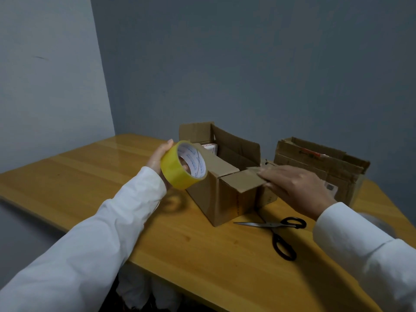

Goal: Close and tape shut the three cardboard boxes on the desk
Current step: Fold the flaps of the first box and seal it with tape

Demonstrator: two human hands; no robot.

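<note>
You are holding the roll of yellow tape (183, 165) in your left hand (158, 158), fingers wrapped around it, raised just left of the near cardboard box (221, 188). Your right hand (295, 188) is lying flat with straight fingers on the box's right flap (244, 180), holding nothing.

Be pressing that flap fully level before you are bringing the tape over. The two near flaps are lying almost flat and nearly meeting; the far flaps are standing upright, so the box is not yet closed. Fold these down, then run tape along the seam.

Inside this box a white carton with red lettering (210, 147) is showing at the back. A second cardboard box (319, 167) is standing open to the right; its contents cannot be made out. A third box is not clearly identifiable. Scissors (278, 233) are lying on the surface (202, 255), near your right hand.
</note>
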